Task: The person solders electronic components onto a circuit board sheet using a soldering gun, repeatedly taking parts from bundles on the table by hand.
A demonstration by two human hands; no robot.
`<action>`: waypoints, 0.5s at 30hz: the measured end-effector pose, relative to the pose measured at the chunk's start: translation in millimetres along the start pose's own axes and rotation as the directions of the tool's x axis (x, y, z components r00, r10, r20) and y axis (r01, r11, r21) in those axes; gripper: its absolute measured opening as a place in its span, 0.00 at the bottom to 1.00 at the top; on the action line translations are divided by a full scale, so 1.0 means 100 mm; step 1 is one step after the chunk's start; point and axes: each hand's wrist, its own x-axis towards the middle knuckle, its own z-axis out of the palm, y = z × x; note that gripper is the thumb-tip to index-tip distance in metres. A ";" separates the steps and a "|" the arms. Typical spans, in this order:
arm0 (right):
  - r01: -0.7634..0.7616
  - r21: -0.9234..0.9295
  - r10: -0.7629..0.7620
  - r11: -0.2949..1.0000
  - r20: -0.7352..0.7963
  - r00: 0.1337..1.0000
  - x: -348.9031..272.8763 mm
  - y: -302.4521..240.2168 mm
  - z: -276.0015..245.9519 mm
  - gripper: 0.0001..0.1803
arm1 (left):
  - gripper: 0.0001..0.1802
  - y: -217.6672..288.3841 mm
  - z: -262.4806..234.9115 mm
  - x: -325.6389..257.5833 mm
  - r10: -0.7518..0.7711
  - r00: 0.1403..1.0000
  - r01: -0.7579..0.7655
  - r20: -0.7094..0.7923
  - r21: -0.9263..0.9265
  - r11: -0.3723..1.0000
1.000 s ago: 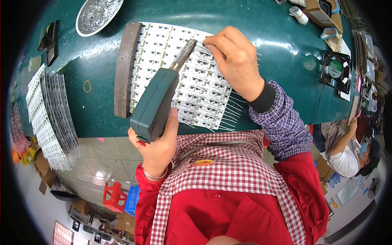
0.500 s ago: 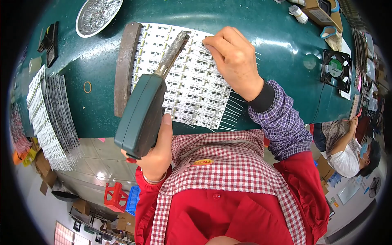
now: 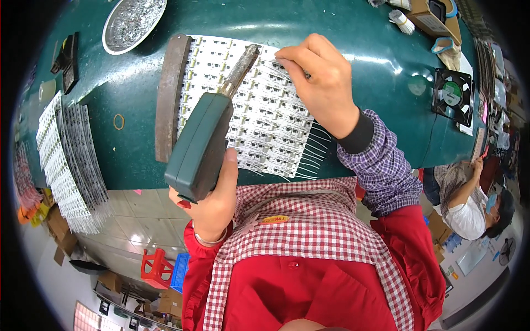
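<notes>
My left hand [image 3: 212, 207] is wrapped round the handle of a dark green soldering gun [image 3: 201, 143]. Its long, stained metal barrel slants up and right over a panel of white circuit boards [image 3: 210, 66], the tip near the panel's top edge. My right hand [image 3: 326, 80] is closed in a pinch at the panel's upper right corner, close to the gun's tip; what sits between thumb and forefinger is too small to make out. Thin white wires [image 3: 312, 154] stick out from the panel's lower right side, below my right wrist. A brown metal bar [image 3: 168, 99] lies along the panel's left edge.
A pale bowl [image 3: 113, 30] of metallic scraps stands far left. Stacked wired panels [image 3: 69, 160] overhang the table's left front edge. A rubber band [image 3: 118, 122] lies between. On the right are a small black fan [image 3: 454, 95] and a cardboard box [image 3: 436, 22]; a co-worker [image 3: 469, 212] sits beyond.
The soldering gun in my left hand has shifted slightly right, bringing its tip a little closer to my right fingers. My right hand keeps its pinch at nearly the same place.
</notes>
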 end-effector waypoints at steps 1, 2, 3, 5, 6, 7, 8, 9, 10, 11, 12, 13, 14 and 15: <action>0.000 0.001 0.000 1.000 -0.001 1.000 -0.01 0.02 0.03 0.05 | 0.16 0.01 0.01 0.02 0.001 1.000 -0.001 -0.001 0.001 1.000; -0.001 0.007 0.001 1.000 -0.008 1.000 -0.03 0.04 0.05 0.05 | 0.16 0.01 0.02 0.04 0.009 1.000 -0.009 0.016 0.002 1.000; -0.002 0.015 0.002 1.000 -0.011 1.000 -0.04 0.05 0.07 0.05 | 0.16 0.01 0.01 0.04 0.014 0.999 -0.014 0.030 0.004 1.000; 0.005 0.015 -0.004 1.000 -0.009 1.000 -0.05 0.05 0.09 0.05 | 0.17 0.00 0.00 0.02 -0.009 0.999 0.009 0.033 0.003 1.000; 0.009 0.011 -0.009 1.000 -0.010 1.000 -0.05 0.05 0.10 0.05 | 0.17 -0.01 0.00 0.02 -0.029 0.999 0.029 0.040 0.001 1.000; 0.008 0.011 -0.008 1.000 -0.009 1.000 -0.05 0.06 0.10 0.05 | 0.17 -0.01 0.00 0.02 -0.031 0.999 0.031 0.041 0.001 1.000; 0.019 0.003 -0.019 1.000 -0.012 1.000 -0.06 0.07 0.11 0.06 | 0.17 -0.01 0.01 0.02 -0.035 0.998 0.034 0.049 0.018 0.999; 0.031 -0.005 -0.031 1.000 -0.016 0.999 -0.05 0.08 0.12 0.06 | 0.17 -0.01 0.01 0.02 -0.037 0.998 0.036 0.055 0.034 0.999; 0.032 -0.006 -0.032 0.999 -0.016 0.999 -0.05 0.07 0.12 0.06 | 0.17 -0.01 0.01 0.03 -0.038 0.998 0.036 0.055 0.033 0.999; 0.040 -0.013 -0.040 0.999 -0.016 0.999 -0.05 0.07 0.12 0.06 | 0.16 0.01 0.01 0.04 -0.057 0.996 0.058 0.064 -0.005 0.998; 0.045 -0.020 -0.045 0.999 -0.017 0.999 -0.05 0.08 0.12 0.06 | 0.15 0.01 0.03 0.05 -0.077 0.994 0.080 0.077 -0.041 0.996; 0.042 -0.020 -0.042 0.999 -0.017 0.999 -0.05 0.09 0.12 0.06 | 0.15 0.00 0.03 0.05 -0.078 0.994 0.081 0.079 -0.039 0.996; 0.045 -0.026 -0.045 0.999 -0.014 0.999 -0.05 0.10 0.12 0.06 | 0.14 -0.03 0.03 0.05 -0.022 0.995 0.019 0.101 0.033 0.999; 0.051 -0.032 -0.051 0.998 -0.011 0.999 -0.04 0.09 0.13 0.06 | 0.12 -0.05 0.02 0.05 0.034 0.992 -0.047 0.125 0.102 0.994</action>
